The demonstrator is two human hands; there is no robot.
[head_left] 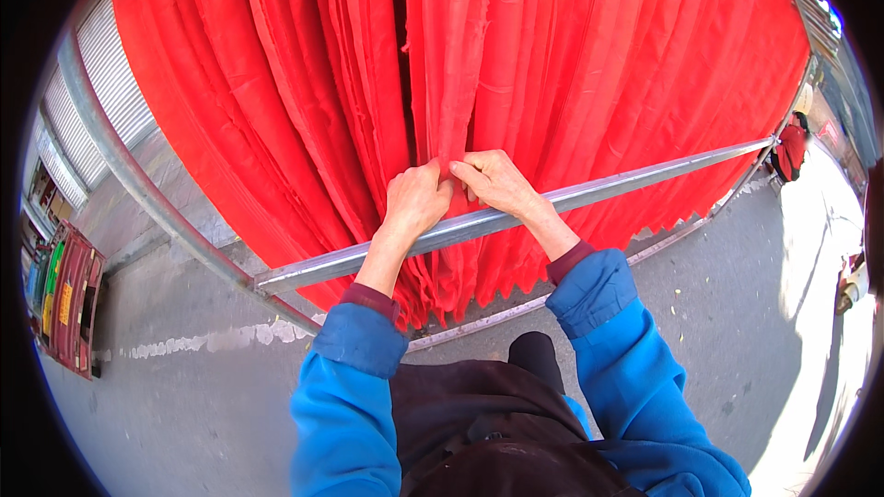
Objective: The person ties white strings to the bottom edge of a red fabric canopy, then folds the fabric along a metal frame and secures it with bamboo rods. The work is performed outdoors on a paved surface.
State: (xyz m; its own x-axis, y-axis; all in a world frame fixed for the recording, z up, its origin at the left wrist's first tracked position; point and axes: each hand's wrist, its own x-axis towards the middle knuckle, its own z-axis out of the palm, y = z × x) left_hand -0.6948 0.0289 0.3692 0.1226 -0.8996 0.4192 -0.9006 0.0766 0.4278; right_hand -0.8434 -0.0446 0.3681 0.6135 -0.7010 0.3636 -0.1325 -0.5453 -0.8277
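Long folds of red cloth (589,64) hang in front of me, packed side by side. My left hand (417,198) and my right hand (497,181) meet at one fold near the middle, just above a metal bar. Both are closed, thumbs and fingers pinching the edge of that fold between them. A dark gap separates the folds a little left of my hands. The metal bar (663,167) crosses in front of the cloth, beneath my wrists. Below the bar the cloth ends in a ragged lower edge.
A curved metal post (138,184) joins the bar at the left. Beyond it stand a dark red cart (74,299) with coloured items and a corrugated shutter (109,60). A person in red (789,149) is at the far right. Grey pavement (212,414) lies below.
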